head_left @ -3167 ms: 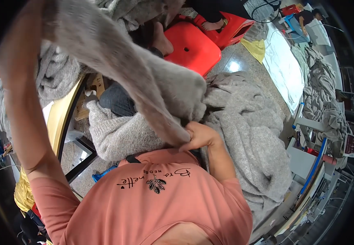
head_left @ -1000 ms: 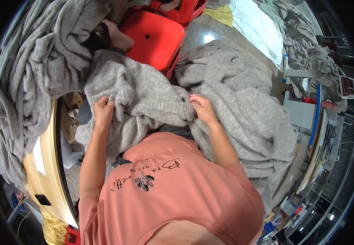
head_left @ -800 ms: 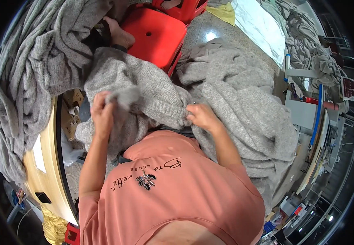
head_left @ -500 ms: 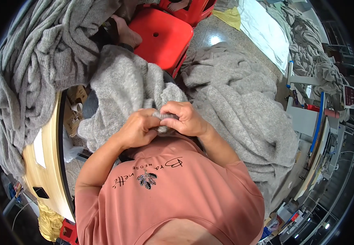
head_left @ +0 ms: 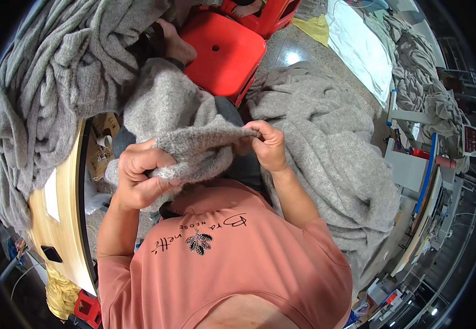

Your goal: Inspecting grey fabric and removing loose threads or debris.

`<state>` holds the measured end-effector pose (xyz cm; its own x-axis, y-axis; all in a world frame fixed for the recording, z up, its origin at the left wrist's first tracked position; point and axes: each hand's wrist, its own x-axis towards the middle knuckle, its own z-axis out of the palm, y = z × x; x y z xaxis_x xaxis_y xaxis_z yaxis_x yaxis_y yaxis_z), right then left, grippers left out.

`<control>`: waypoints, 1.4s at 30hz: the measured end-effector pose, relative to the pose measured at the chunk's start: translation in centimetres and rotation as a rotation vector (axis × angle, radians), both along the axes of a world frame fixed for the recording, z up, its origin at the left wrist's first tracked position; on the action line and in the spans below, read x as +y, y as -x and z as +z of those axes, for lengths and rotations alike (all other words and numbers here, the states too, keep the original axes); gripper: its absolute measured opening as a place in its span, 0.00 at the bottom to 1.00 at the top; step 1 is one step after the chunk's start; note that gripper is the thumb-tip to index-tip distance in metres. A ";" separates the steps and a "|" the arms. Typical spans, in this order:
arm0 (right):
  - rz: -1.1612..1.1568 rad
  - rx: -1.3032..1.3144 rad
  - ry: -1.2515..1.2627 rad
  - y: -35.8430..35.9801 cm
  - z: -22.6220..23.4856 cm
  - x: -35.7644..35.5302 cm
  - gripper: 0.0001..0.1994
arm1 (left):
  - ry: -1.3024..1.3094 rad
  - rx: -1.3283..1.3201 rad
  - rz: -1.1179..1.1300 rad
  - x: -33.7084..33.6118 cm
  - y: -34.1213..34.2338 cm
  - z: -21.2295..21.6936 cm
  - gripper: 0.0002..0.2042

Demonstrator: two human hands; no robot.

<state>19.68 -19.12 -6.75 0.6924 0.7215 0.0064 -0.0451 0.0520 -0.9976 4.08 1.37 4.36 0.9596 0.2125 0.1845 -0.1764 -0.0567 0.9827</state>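
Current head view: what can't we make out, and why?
Head view:
Left hand: some fingertips, covered by the gray knit.
Gray knit's underside: hidden by its own folds.
Gray heap, left: cut off by top edge.
Rear red stool: cut off by top edge.
Black phone-like object: too small to identify.

Two hands [head_left: 139, 172] [head_left: 271, 147], one held garment [head_left: 196, 148]

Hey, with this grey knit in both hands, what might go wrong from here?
The grey knit is drawn out between the left hand and right hand, so its edge might stretch if tugged hard. The grey pile to its right looks similar in colour, so pieces could get mixed up. The phone shares the wooden table with heaped grey cloth, and might be knocked if that shifts.
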 end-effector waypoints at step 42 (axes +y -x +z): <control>0.087 -1.096 -0.208 4.7 3.2 5.7 0.16 | 0.797 0.376 0.342 -3.5 0.4 -7.4 0.06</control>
